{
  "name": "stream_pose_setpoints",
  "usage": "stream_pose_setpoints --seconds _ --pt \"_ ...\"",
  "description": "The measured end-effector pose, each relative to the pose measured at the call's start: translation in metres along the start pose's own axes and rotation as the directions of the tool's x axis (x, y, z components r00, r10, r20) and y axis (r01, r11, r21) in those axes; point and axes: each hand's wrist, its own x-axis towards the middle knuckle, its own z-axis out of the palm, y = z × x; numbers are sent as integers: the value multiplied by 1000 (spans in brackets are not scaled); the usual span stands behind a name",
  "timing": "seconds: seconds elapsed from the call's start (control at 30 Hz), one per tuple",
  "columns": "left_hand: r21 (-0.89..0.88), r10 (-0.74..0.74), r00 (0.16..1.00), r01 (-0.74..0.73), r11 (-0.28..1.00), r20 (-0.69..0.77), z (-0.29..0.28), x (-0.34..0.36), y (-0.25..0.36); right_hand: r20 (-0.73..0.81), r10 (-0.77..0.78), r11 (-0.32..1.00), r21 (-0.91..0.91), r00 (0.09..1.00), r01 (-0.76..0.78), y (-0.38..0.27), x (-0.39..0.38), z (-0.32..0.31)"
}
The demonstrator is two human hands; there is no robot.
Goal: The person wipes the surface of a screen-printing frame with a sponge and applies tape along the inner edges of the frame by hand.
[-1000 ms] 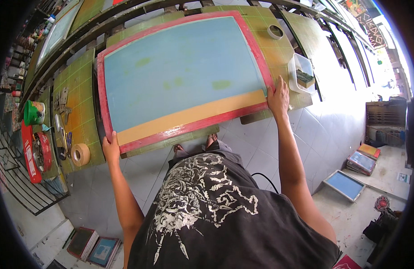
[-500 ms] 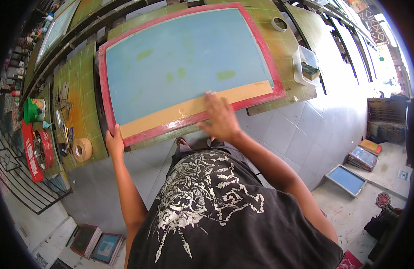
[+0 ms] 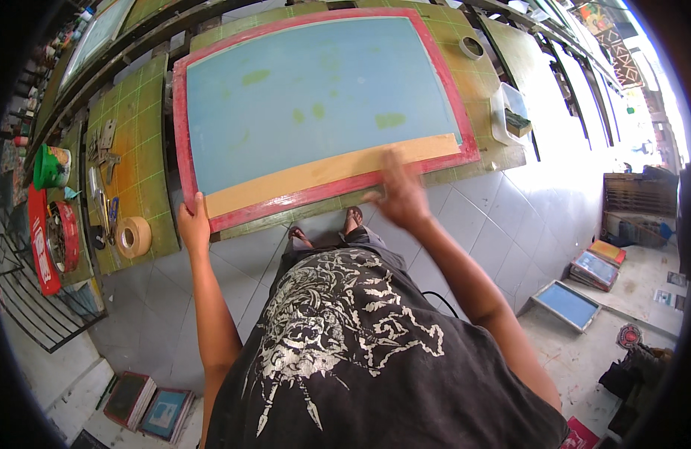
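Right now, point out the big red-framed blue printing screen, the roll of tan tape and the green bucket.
Red-framed blue printing screen point(image 3: 315, 97): head view, middle of its blue mesh.
Roll of tan tape point(image 3: 134, 236): head view, its ring.
Green bucket point(image 3: 52, 166): head view, its rim.

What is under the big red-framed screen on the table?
The red-framed screen lies on a green tiled table, which shows around its edges. Whatever lies directly beneath the blue mesh is covered and cannot be seen.

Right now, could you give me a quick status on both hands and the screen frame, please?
Left hand gripping the near left corner of the red-framed screen. Right hand blurred over its near edge, grip unclear. Tape roll lies just left, apart from the frame.
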Motion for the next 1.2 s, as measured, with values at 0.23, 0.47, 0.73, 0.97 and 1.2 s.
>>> stream_pose_setpoints --seconds 0.23,0.47,0.73,0.97,1.2 --pt "16 73 995 -72 997 -69 -1 -7 2 -72 114 981 -150 991 -124 7 -17 -11" --pt "-46 71 996 -73 996 -54 8 3 -14 -41 -64 997 32 997 65 -73 -1 6" --pt "-64 91 995 -93 994 -36 3 5 -20 -20 -411 910 48 911 412 -154 16 14" --pt "-173 5 994 15 985 113 -8 -3 0 -64 -550 833 19 833 552 -203 35 25" --pt "-518 -109 987 155 841 118 -1 4 -27 17 -719 695 -6 695 719 -278 57 38"
